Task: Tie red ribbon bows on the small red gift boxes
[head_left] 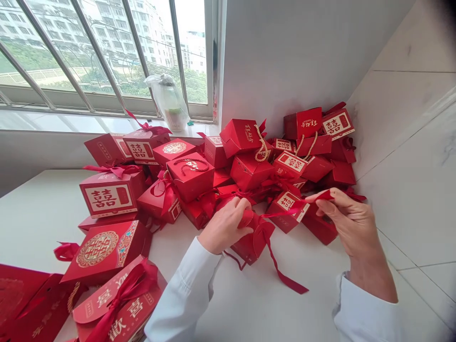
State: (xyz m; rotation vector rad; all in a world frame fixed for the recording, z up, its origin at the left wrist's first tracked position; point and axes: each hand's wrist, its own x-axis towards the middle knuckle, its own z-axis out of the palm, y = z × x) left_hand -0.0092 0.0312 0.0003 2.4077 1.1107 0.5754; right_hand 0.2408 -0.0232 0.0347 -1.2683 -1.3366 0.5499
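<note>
A small red gift box [251,242] stands on the white table in front of me, its top flaps partly raised. My left hand [228,225] is closed on the box's upper edge, thumb on the near side. A red ribbon [285,210] runs from the box's top across to my right hand [344,216], which pinches its end between thumb and fingers. The ribbon's other end [283,275] hangs loose down the front of the box and onto the table. Behind the right hand's ribbon sits a red box with a white label [287,211].
Several red gift boxes with ribbons and cords are heaped along the wall [285,57]. More lie at the left, including a bow-tied box [124,299] near the front. A cup in a plastic bag [173,107] stands on the sill by the barred window. Tiled wall [416,190] borders the right.
</note>
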